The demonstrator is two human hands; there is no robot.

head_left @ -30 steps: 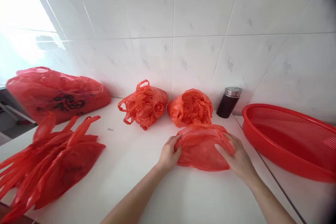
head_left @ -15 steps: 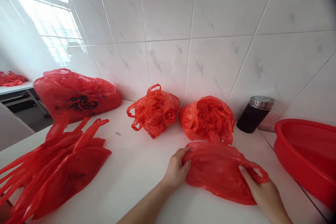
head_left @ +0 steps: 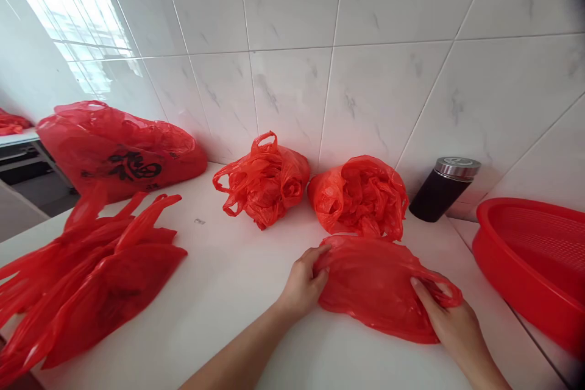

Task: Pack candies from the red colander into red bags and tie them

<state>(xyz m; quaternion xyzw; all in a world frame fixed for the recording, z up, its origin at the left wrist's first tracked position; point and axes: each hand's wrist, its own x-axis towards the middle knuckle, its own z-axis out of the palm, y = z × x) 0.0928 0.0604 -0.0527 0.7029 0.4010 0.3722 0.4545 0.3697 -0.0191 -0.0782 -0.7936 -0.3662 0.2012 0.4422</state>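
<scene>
Head view: red bag [head_left: 372, 286] crosswise, handle [head_left: 453, 300] rightward

Carries, on white tabletop [head_left: 228, 311], a red bag pile [head_left: 105, 304], printed bag [head_left: 123, 161], two crumpled bundles [head_left: 265, 186], jar [head_left: 441, 192], flattened bag [head_left: 377, 286] touching or nearly, and red basket [head_left: 516, 256] by right-hand seam [head_left: 539, 351].

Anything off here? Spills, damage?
Only a small grey mark on the smooth white tabletop, right of the loose pile of red plastic bags: it breaks the plain surface; scuff or scrap, can't tell. No spill visible; thin red plastic bag in the left hand and right hand shows no clear tear.
</scene>
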